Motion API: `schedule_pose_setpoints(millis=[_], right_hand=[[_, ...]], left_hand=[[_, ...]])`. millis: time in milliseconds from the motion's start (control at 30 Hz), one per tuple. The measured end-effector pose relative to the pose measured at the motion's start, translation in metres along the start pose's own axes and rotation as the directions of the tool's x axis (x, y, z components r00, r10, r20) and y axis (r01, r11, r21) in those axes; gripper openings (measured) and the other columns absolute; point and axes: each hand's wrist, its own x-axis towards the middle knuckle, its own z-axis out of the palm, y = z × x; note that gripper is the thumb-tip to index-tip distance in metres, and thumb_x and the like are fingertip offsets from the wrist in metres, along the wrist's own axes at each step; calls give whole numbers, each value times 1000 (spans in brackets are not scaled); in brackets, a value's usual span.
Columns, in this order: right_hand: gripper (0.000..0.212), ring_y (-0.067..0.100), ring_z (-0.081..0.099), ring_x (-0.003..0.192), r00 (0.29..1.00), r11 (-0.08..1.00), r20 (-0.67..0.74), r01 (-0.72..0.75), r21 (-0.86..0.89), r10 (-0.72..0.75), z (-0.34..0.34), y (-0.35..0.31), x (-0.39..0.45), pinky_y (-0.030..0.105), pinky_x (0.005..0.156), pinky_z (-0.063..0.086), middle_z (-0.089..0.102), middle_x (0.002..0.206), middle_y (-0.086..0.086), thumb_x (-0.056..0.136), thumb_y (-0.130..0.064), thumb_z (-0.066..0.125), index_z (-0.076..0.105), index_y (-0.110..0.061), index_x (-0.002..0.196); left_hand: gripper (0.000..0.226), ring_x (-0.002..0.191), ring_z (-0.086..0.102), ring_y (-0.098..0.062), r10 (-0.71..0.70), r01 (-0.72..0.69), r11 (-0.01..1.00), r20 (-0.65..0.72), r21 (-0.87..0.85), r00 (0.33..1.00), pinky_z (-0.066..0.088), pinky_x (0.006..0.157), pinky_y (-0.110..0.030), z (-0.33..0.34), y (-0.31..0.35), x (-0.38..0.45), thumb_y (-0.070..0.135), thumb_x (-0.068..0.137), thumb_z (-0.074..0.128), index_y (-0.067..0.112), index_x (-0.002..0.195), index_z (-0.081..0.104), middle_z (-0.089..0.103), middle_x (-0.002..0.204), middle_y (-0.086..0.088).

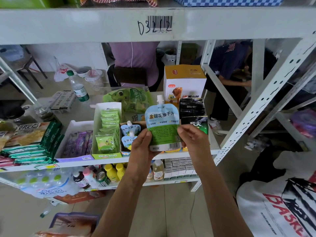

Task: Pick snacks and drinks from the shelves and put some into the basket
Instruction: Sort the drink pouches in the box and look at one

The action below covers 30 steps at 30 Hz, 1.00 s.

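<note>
A spouted juice pouch (pixel 162 124) is held upright in front of the middle shelf (pixel 109 161), its long axis vertical, with the white cap at the top and the barcode at the bottom. It is pinched at both lower edges: the left hand (pixel 142 146) grips the left edge with the thumb laid on the printed face, and the right hand (pixel 192 140) grips the right edge in the same way. Both forearms rise from below, converging on the pouch, wrists bent slightly inward, so the pouch is presented flat to the camera (apparently for reading the label).

The pouch lies just above and between the two hands, in front of its open carton (pixel 127 152), where two like pouches (pixel 130 130) remain. No basket is seen in this view, so its direction from the grip cannot be told. It is judged that the pouch has been picked but not yet placed, and that the coming move would call for one hand to be released and the pouch carried down and away from the shelf by the other.
</note>
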Motion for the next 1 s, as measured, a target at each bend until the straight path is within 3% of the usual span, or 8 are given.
schedule_pose_setpoints(millis=[233, 433, 600, 667, 800, 867, 933, 1000], right_hand=[[14, 4, 60, 75, 989, 977, -24, 142, -161, -148, 9, -2, -2, 17, 65, 48, 68, 90, 3, 91, -12, 67, 70, -13, 105], [41, 9, 67, 99, 996, 977, 89, 37, -208, -19, 25, 6, -1, 31, 84, 56, 67, 117, -4, 90, -48, 54, 67, -23, 120], [18, -1, 67, 91, 998, 995, 48, -30, -94, 35, 21, 13, 5, 14, 71, 52, 70, 106, -3, 97, -21, 59, 60, -17, 114], [12, 3, 65, 77, 999, 990, 32, -11, -142, 16, 13, 19, 9, 24, 66, 54, 70, 94, 0, 97, -17, 58, 59, -23, 108], [7, 42, 58, 76, 997, 981, 73, -14, -191, 29, -3, 30, 20, 54, 63, 51, 62, 91, 26, 93, -31, 55, 61, -32, 98], [10, 34, 65, 92, 991, 985, 118, -34, -172, 55, -7, 34, 26, 46, 74, 55, 68, 96, 15, 95, -26, 56, 63, -27, 103], [14, 6, 68, 87, 987, 978, 146, -30, -206, 61, -11, 40, 34, 22, 72, 54, 70, 96, 0, 98, -13, 55, 63, -20, 107], [18, -3, 63, 81, 991, 955, 117, -29, -295, 66, -14, 47, 44, 11, 68, 46, 66, 97, -1, 97, -8, 56, 64, -14, 112]], left_hand=[[21, 104, 65, -24, -5, -1, 997, -84, -75, 996, 57, 85, -41, -2, -6, 8, 14, 105, 39, 10, 113, 58, 70, 107, -7], [27, 117, 62, -17, 176, -181, 966, 39, 183, 984, 51, 97, -31, 1, -10, 3, 13, 103, 47, 22, 123, 61, 68, 121, 2], [38, 128, 54, -11, 238, -278, 870, 146, 408, 960, 46, 107, -33, -5, -26, 7, -3, 97, 51, 16, 127, 63, 61, 134, -1], [38, 122, 59, -17, 219, -248, 884, 117, 395, 969, 51, 98, -34, -7, -30, 11, -2, 95, 54, 17, 127, 63, 62, 131, -5], [40, 86, 68, -19, 126, -121, 923, 12, 366, 992, 56, 68, -25, -10, -20, 38, -1, 97, 53, 12, 134, 50, 61, 124, -8], [36, 70, 63, -10, 134, -135, 860, 37, 493, 990, 53, 58, -23, -10, -13, 59, 2, 96, 54, 11, 131, 53, 67, 106, -7], [17, 64, 58, -10, 165, -184, 789, 87, 586, 982, 49, 57, -25, -9, -7, 77, 3, 95, 58, 10, 110, 63, 66, 86, -7], [6, 66, 55, -17, 167, -194, 746, 104, 637, 981, 49, 63, -32, -6, -5, 92, 5, 93, 63, 11, 92, 65, 64, 81, -14]])
